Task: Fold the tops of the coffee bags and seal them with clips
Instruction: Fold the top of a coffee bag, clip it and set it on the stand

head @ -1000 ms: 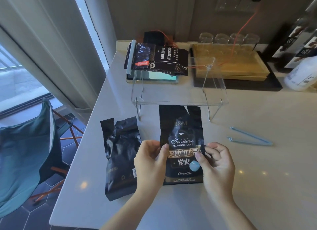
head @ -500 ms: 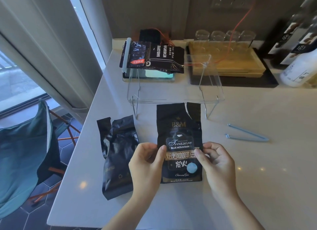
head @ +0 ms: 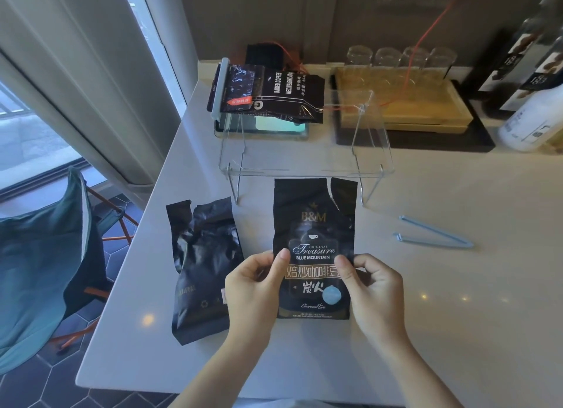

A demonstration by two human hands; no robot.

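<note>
The Blue Mountain coffee bag (head: pixel 313 243) lies flat on the white counter (head: pixel 457 285), centre stage, its long axis running near to far, torn open top pointing away toward the clear acrylic stand (head: pixel 304 170). The left hand (head: pixel 253 288) pinches its left edge, thumb on the printed face; the right hand (head: pixel 374 288) pinches the right edge the same way. Both grip at mid-height, so the top to be folded sits well beyond the fingers, on the far side. The open blue clip (head: pixel 432 234) waits to the right, nearer the right hand. The count: three coffee bags, this one, a crumpled black bag (head: pixel 201 270) just left, and a clipped bag (head: pixel 268 93) on the stand. Two clips in view.
</note>
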